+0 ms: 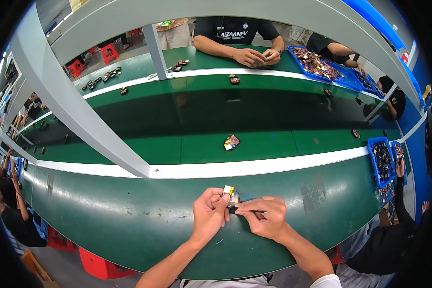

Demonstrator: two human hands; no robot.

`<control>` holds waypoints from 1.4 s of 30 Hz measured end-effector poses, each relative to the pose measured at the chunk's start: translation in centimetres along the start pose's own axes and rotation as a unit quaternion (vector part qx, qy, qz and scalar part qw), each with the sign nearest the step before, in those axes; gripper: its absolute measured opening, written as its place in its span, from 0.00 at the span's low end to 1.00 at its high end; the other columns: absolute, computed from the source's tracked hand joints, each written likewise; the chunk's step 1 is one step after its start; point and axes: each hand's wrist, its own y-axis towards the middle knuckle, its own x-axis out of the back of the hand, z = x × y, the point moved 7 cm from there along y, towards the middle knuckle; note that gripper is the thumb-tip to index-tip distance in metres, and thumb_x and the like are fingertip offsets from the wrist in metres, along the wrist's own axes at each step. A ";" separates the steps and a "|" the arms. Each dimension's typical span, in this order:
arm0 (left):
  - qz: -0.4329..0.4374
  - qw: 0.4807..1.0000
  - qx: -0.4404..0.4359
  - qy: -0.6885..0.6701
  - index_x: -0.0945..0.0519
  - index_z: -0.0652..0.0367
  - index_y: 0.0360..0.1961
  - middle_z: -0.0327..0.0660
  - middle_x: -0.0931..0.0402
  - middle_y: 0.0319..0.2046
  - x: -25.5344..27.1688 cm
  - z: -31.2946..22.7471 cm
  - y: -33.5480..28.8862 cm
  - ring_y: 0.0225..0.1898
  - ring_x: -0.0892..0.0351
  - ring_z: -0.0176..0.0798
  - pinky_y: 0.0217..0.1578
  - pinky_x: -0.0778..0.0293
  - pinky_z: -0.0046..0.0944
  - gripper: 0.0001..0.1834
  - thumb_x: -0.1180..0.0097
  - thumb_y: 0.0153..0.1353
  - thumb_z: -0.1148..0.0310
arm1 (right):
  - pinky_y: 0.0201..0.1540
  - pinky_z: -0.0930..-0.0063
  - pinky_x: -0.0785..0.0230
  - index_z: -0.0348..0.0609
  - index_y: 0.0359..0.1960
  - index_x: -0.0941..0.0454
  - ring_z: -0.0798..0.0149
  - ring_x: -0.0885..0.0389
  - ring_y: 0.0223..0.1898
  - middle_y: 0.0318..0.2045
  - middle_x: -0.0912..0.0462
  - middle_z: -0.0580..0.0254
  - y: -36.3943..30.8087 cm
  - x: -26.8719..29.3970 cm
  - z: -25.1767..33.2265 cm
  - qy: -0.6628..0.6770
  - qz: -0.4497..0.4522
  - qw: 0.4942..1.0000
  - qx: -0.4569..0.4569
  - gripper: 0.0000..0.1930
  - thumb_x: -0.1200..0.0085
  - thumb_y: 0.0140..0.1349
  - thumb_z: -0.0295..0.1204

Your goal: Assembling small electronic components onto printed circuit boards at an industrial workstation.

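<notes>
The left hand (208, 213) pinches a small part (234, 198) between thumb and fingers, above the near middle of the tabletop (129, 211). The part has a pale, boxy body, with a white and yellow piece (229, 190) standing up at its far end. The right hand (266, 215) comes in from the right, its fingers curled and closed around a thin dark tool (260, 211). Its fingertips are right at the near right edge of the part; whether the tool's tip touches it is hidden by the fingers. Both forearms reach in from the near edge.

Beyond the hands, a white rail (235, 169) runs left to right along the far edge of the tabletop. Past it is a green belt (269, 142), where another part (232, 142) with yellow and white on it lies just beyond the rail. A darker piece (234, 80) lies farther off, near the far rail. On the right, a blue tray (385, 184) holds many black pieces. On the far side, a co-worker's two hands (257, 57) are held close together, left of a blue bin (303, 70) heaped with mixed pieces. A grey post (74, 96) slants across the left, and a red stool (98, 264) stands at the near left.
</notes>
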 end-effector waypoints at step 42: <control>-0.041 0.726 -0.210 0.653 0.17 0.61 0.41 0.43 0.16 0.31 3.4 -9.8 14.2 0.35 0.16 0.47 0.36 0.23 0.46 0.24 0.20 0.45 0.61 | 0.17 0.81 0.43 0.38 0.32 0.13 0.79 0.36 0.12 0.29 0.11 0.64 -0.4 3.0 -4.5 -0.020 -0.099 0.993 -0.057 0.07 0.28 0.51 0.20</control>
